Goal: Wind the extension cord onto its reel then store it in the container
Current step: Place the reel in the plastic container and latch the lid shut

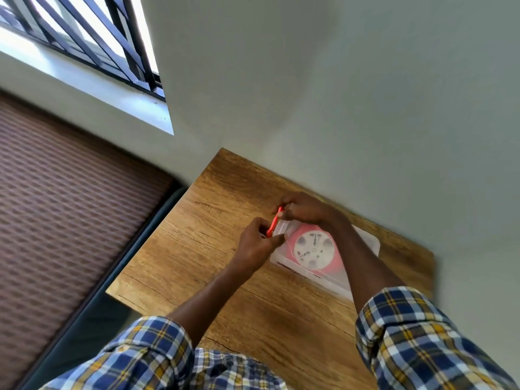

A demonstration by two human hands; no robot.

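Both hands, left (257,244) and right (305,208), pinch an orange clip (274,224) at the left end of a clear container (365,240) holding the reel (315,250) on a table (197,249).

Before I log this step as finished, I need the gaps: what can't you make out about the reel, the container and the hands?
- Head view, motion blur: socket details on the reel are unreadable.
- The right hand and forearm cover the container's far side.
- The left hand hides the lower end of the orange clip; whether it is latched cannot be told.
- No loose cord is distinguishable.
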